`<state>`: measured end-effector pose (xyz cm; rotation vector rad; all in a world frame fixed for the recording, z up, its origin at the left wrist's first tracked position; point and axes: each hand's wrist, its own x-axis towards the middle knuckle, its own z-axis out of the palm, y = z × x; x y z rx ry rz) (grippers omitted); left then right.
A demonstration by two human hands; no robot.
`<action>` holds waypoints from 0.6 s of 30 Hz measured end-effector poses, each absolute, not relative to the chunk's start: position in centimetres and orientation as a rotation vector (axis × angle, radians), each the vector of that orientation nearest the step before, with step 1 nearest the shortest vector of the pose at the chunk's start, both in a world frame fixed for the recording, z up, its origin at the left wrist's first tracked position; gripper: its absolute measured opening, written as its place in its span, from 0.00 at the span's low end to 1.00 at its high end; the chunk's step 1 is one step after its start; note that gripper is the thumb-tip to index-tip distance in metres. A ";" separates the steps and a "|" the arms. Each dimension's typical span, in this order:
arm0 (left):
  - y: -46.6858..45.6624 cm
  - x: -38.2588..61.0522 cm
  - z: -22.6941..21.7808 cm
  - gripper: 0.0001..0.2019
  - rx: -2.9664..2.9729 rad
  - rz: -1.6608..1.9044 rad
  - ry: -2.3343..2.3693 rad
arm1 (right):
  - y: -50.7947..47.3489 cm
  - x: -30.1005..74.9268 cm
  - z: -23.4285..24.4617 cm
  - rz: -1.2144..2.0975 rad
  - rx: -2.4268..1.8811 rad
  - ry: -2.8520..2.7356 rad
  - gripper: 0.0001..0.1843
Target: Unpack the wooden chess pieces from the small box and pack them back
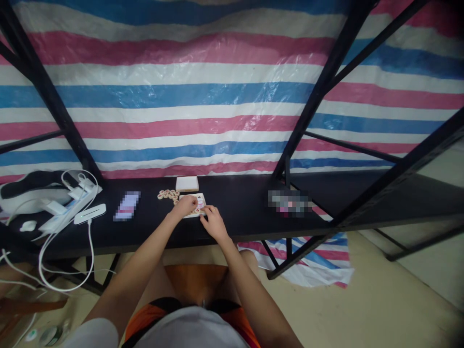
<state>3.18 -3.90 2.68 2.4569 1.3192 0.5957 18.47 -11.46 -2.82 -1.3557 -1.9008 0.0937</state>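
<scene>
A small white box [202, 197] lies on the black tabletop, with a few round wooden xiangqi pieces [197, 210] visible inside. My left hand [186, 206] is over its left side, fingers curled together; whatever they pinch is hidden. At the box's right near corner, my right hand [213, 221] has its fingers on the right edge and its thumb by the front edge. More round wooden pieces [167, 194] lie loose in a cluster to the left, partly covered by my left hand. Just behind the box sits a shallow white box lid [187, 183].
A blurred phone [126, 206] lies left of the pieces. Farther left are a power strip [68, 210], a white charging device [90, 213] and looping cables. A pixelated item [289, 202] sits at the right. Black metal posts frame the table [246, 212], before a striped plastic sheet [188, 92].
</scene>
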 end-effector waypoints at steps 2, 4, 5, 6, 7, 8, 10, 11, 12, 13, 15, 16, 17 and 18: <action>-3.9 3.7 2.6 0.09 2.506 0.508 1.344 | -11.4 18.5 -2.8 0.089 -1.361 -1.908 0.13; -4.2 3.5 2.6 0.13 2.537 0.495 1.342 | -11.4 18.5 -2.8 0.090 -1.361 -1.912 0.13; -4.4 3.4 2.7 0.16 2.544 0.499 1.334 | -11.4 18.5 -2.8 0.091 -1.360 -1.911 0.13; -4.6 3.2 2.9 0.19 2.544 0.509 1.327 | -11.4 18.5 -2.8 0.091 -1.359 -1.909 0.13; -4.7 2.9 3.1 0.20 2.537 0.524 1.325 | -11.4 18.5 -2.8 0.092 -1.357 -1.907 0.13; -4.8 2.7 3.3 0.20 2.526 0.544 1.329 | -11.4 18.5 -2.7 0.093 -1.355 -1.906 0.13; -4.7 2.2 3.7 0.20 2.510 0.607 1.340 | -11.5 18.5 -2.7 0.096 -1.348 -1.907 0.13; -4.7 1.8 3.7 0.20 2.505 0.651 1.346 | -11.5 18.5 -2.7 0.099 -1.345 -1.906 0.13; -4.6 1.3 3.6 0.20 2.496 0.702 1.358 | -11.5 18.5 -2.7 0.104 -1.346 -1.902 0.13; -4.5 0.6 3.4 0.20 2.480 0.762 1.378 | -11.5 18.5 -2.8 0.108 -1.348 -1.899 0.13; -4.5 -1.0 2.6 0.19 2.409 0.890 1.460 | -11.5 18.5 -2.8 0.113 -1.360 -1.893 0.14; -4.5 -2.0 1.9 0.19 2.363 0.959 1.524 | -11.5 18.5 -2.8 0.113 -1.366 -1.891 0.14; -4.6 -2.9 1.2 0.19 2.333 0.984 1.600 | -11.5 18.5 -2.8 0.112 -1.370 -1.891 0.14; -4.7 -3.7 0.5 0.18 2.304 0.982 1.690 | -11.5 18.5 -2.8 0.108 -1.371 -1.892 0.14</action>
